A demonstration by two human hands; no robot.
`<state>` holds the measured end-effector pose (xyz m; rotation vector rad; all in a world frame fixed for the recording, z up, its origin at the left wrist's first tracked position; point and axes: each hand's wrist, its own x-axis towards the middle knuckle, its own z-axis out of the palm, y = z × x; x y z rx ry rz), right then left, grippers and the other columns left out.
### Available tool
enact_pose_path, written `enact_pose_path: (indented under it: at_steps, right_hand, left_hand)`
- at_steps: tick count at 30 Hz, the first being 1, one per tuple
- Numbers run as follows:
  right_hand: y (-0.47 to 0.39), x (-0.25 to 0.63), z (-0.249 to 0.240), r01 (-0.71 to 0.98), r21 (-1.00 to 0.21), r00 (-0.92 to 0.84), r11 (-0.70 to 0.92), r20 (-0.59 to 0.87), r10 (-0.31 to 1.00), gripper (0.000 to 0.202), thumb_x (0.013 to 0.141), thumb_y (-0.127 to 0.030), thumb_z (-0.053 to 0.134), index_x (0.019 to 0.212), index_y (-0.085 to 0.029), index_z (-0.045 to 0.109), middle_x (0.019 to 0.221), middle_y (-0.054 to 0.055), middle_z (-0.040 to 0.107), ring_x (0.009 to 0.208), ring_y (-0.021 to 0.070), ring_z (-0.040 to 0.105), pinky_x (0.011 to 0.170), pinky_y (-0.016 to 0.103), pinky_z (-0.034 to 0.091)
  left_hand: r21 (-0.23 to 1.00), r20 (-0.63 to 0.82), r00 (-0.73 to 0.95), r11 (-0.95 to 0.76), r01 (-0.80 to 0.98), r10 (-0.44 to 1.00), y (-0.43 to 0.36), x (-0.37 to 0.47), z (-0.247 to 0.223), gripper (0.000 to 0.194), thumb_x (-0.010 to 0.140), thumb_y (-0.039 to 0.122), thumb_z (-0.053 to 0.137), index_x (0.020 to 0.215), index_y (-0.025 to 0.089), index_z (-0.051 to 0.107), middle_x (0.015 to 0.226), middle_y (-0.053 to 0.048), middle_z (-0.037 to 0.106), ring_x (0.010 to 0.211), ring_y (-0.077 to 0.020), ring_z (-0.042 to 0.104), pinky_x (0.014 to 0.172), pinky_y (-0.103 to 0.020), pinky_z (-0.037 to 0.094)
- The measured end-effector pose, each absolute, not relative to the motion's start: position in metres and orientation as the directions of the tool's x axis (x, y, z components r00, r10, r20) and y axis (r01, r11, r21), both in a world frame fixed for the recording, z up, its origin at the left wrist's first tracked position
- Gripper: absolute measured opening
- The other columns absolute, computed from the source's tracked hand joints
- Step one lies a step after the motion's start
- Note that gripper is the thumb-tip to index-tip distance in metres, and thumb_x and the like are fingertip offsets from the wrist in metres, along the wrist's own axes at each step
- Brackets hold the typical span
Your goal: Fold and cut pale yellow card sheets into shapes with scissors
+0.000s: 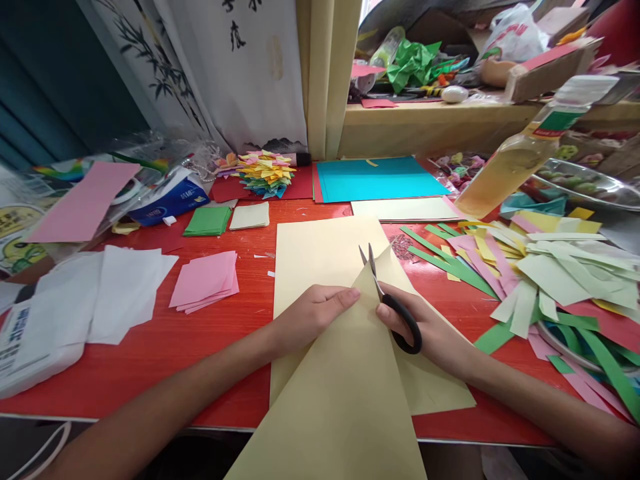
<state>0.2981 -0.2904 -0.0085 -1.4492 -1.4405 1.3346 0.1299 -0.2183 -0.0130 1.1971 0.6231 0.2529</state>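
My left hand (320, 313) pinches the upper part of a pale yellow paper sheet (345, 400), thumb on top. The sheet hangs down past the table's front edge. In my right hand (425, 327) is a pair of scissors (403, 323) with black handles, its blades slightly apart at the sheet's upper end. A cut runs into the paper there, and a corner stands up beside the blades. Beneath both hands lies more pale yellow paper (320, 247), flat on the red table (215, 367).
Left are pink paper squares (205, 283), green squares (207, 221), cream squares (250, 216) and white sheets (130, 287). A folded-paper piece (267, 173) and blue sheets (375, 180) lie behind. To the right, a bottle (520, 157) stands by piled paper strips (565, 273).
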Motion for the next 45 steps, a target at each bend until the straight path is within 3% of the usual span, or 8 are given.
enact_pose_path:
  at_steps: [12, 22, 36, 41, 45]
  right_hand:
    - [-0.291, 0.299, -0.016, 0.237, -0.961, -0.133, -0.145, -0.18, 0.975, 0.032, 0.08, -0.052, 0.051, 0.078, -0.02, 0.049, 0.069, 0.0, 0.05, 0.067, 0.015, 0.049, 0.059, 0.027, 0.041]
    - [-0.29, 0.299, -0.02, 0.193, -0.968, -0.161, -0.16, -0.192, 0.968, 0.031, 0.082, -0.044, 0.053, 0.071, -0.02, 0.036, 0.064, -0.005, 0.033, 0.058, 0.0096, 0.031, 0.053, 0.023, 0.027]
    - [-0.292, 0.3, -0.022, 0.163, -0.971, -0.133, -0.177, -0.199, 0.971, 0.033, 0.082, -0.046, 0.052, 0.069, -0.02, 0.035, 0.067, -0.003, 0.038, 0.062, 0.0112, 0.038, 0.055, 0.025, 0.03]
    - [-0.292, 0.3, -0.023, 0.067, -0.987, -0.173, -0.145, -0.155, 0.973, 0.024, 0.085, -0.045, 0.048, 0.086, -0.022, 0.046, 0.064, -0.004, 0.039, 0.055, 0.0091, 0.035, 0.052, 0.024, 0.029]
    - [-0.287, 0.307, -0.019, 0.007, -1.0, -0.108, -0.023, -0.024, 0.994, 0.033, 0.084, -0.046, 0.048, 0.108, -0.024, 0.047, 0.075, 0.0, 0.051, 0.059, 0.0113, 0.043, 0.051, 0.025, 0.033]
  left_hand:
    - [0.917, -0.32, 0.801, 0.377, 0.129, 0.505, -0.218, 0.131, -0.013, 0.033, 0.087, 0.04, 0.045, 0.076, 0.015, 0.063, 0.071, 0.0, 0.063, 0.062, -0.0085, 0.057, 0.056, -0.018, 0.044]
    - [0.918, -0.325, 0.797, 0.371, 0.138, 0.509, -0.218, 0.13, -0.015, 0.034, 0.086, 0.042, 0.045, 0.077, 0.015, 0.063, 0.073, -0.001, 0.062, 0.062, -0.0086, 0.057, 0.057, -0.019, 0.044]
    - [0.912, -0.34, 0.796, 0.382, 0.15, 0.5, -0.219, 0.13, -0.016, 0.035, 0.085, 0.045, 0.046, 0.077, 0.014, 0.062, 0.072, -0.002, 0.062, 0.067, -0.0112, 0.059, 0.061, -0.021, 0.044]
    - [0.925, -0.286, 0.75, 0.377, 0.053, 0.596, -0.218, 0.129, -0.016, 0.033, 0.083, 0.045, 0.049, 0.075, 0.014, 0.06, 0.067, 0.0, 0.06, 0.057, -0.0089, 0.055, 0.053, -0.02, 0.041]
    - [0.931, -0.229, 0.607, 0.353, -0.093, 0.761, -0.207, 0.124, -0.015, 0.03, 0.08, 0.043, 0.053, 0.074, 0.015, 0.06, 0.062, 0.001, 0.059, 0.053, -0.0106, 0.055, 0.049, -0.021, 0.041]
